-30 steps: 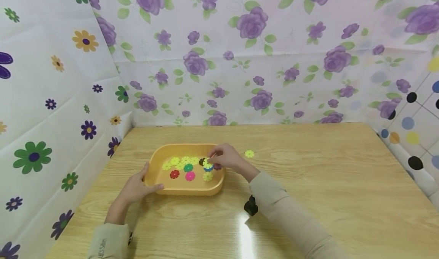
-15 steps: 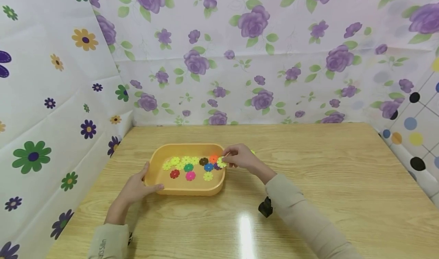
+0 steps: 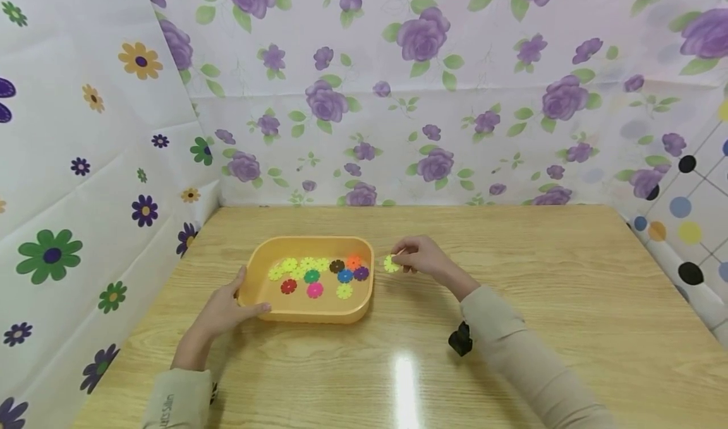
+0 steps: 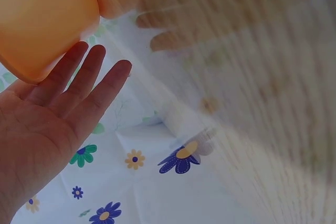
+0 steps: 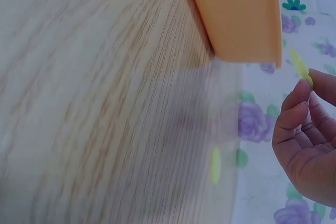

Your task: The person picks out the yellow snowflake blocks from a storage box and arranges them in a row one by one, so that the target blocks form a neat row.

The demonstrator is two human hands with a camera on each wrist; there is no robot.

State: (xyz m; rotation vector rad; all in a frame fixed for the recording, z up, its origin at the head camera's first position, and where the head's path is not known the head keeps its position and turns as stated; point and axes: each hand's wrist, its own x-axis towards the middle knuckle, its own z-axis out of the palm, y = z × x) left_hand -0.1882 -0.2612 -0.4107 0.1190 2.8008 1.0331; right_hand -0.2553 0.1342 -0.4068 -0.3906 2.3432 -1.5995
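My right hand [image 3: 425,258] pinches a yellow-green flower-shaped plastic piece [image 3: 391,264] between thumb and fingertips, just right of an orange tray [image 3: 318,318]. In the right wrist view the piece shows edge-on, in the air beside the tray's wall. My left hand [image 3: 223,309] holds the tray's near left corner, its thumb over the rim and fingers outside; several fingers extend fairly straight in the left wrist view. Inside the tray lie yellow pieces [image 3: 298,270] along with red [image 3: 289,286], pink [image 3: 315,290], green [image 3: 311,276], blue [image 3: 345,275], brown [image 3: 337,266], orange [image 3: 354,261] and purple [image 3: 361,273] ones.
Another yellow piece [image 5: 215,166] lies on the wooden table [image 3: 540,290], hidden behind my right hand in the head view. Under the right forearm hangs a black object [image 3: 461,339]. Flower-printed sheets [image 3: 387,132] stand behind and left of the table.
My right hand has moved right, out of the tray and past its right rim, with the yellow-green piece pinched. The orange piece shows now. My left hand stays at the tray's corner.
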